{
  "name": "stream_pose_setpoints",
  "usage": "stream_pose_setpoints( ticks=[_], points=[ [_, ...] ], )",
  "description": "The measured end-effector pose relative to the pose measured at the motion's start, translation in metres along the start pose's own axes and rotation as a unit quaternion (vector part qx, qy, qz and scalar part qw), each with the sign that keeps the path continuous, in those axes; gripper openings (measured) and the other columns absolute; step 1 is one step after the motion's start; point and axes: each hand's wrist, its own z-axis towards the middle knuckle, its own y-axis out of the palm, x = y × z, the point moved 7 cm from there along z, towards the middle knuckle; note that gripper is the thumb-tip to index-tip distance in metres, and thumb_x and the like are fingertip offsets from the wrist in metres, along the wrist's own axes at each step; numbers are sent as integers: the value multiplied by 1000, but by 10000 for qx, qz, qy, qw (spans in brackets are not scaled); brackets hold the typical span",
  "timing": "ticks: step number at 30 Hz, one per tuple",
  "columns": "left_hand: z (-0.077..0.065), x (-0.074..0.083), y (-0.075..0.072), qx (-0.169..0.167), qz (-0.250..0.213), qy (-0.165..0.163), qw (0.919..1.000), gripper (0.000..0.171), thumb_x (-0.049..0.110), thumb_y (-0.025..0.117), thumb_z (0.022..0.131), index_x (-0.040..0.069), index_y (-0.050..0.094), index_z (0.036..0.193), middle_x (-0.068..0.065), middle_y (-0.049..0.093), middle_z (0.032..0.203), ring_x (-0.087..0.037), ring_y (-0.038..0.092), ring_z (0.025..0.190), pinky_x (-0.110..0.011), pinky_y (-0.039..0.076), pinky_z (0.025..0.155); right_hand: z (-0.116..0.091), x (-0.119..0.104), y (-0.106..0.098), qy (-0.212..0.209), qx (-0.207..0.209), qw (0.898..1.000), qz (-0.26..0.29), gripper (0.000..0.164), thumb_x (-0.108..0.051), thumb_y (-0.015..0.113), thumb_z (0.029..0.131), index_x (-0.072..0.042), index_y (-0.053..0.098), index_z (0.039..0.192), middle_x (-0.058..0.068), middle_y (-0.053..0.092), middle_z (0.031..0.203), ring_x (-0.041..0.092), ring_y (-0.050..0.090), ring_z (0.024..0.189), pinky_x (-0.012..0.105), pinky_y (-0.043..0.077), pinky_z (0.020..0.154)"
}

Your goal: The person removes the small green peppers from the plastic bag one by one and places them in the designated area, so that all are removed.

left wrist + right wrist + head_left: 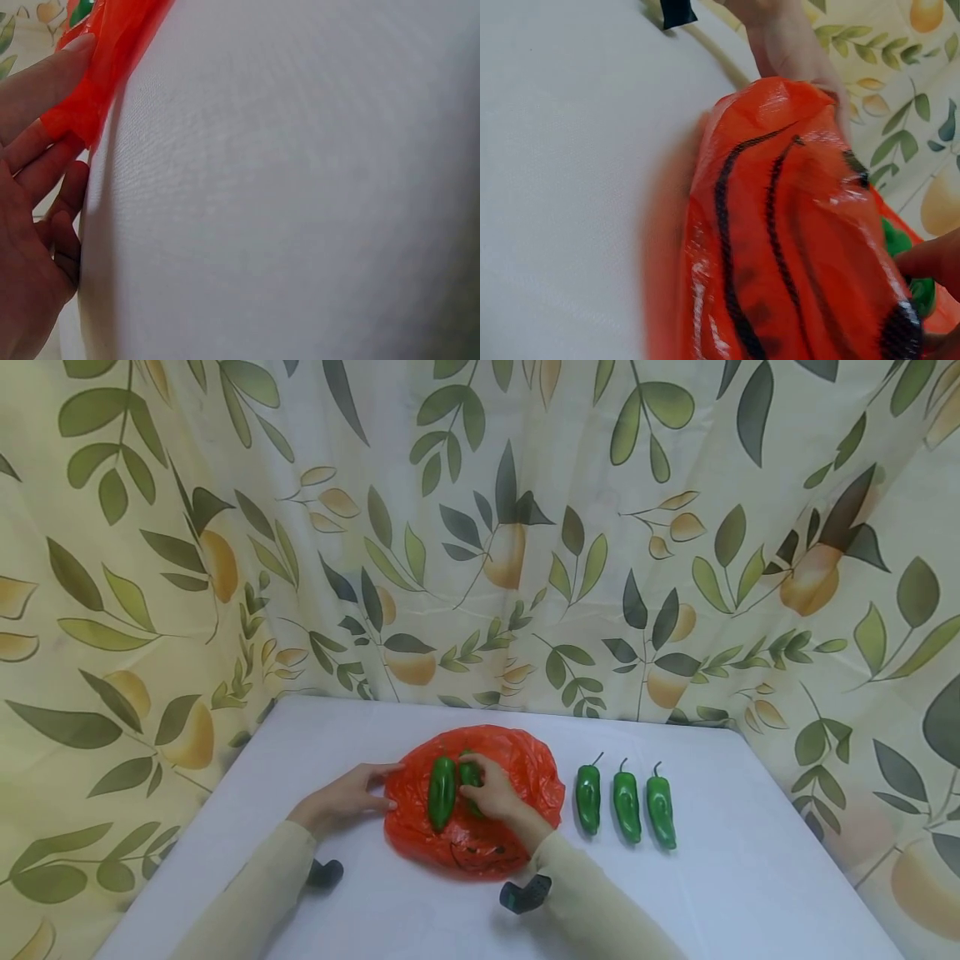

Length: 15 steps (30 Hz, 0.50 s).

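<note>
"Report the right hand."

"From my remote station I see the right hand [495,789] pinching a green pepper [469,774] between thumb and fingers, on top of a red plastic bag [532,777]."

"And the left?"

"The left hand [345,795] is spread, thumb and forefinger apart, their tips touching the bag's left edge."

"Markings?"

"Black printed strokes [480,857] curve across the bag's near side. I cannot read them as letters."

"Materials and shapes?"

"The bag is thin, glossy, wrinkled film, mounded and roughly round. A second pepper [442,794], smooth and tapered, lies on it just left of the pinched one."

"Arm pose?"

"Both forearms reach in from the near side and converge; pale sleeves [611,897] end near the wrists."

"Farther out?"

"Three green peppers [627,807] with thin stems lie in a row right of the bag, on a white table [750,860]. A leaf-and-fruit-patterned curtain [480,652] hangs behind."
</note>
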Motion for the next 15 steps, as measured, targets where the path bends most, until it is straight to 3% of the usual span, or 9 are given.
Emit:
stream_pose_setpoints(
  ticks=[15],
  points=[
    [-2, -1, 1, 165, -88, -408, 9990, 74, 23, 83, 80, 34, 53, 147, -3, 43, 160, -36, 29, 153, -67, 24, 122, -15, -1, -15, -213, -148, 9994, 225, 48, -2, 62, 96, -9, 52, 142, 18, 51, 141, 34, 53, 122, 53, 55, 100]
  ],
)
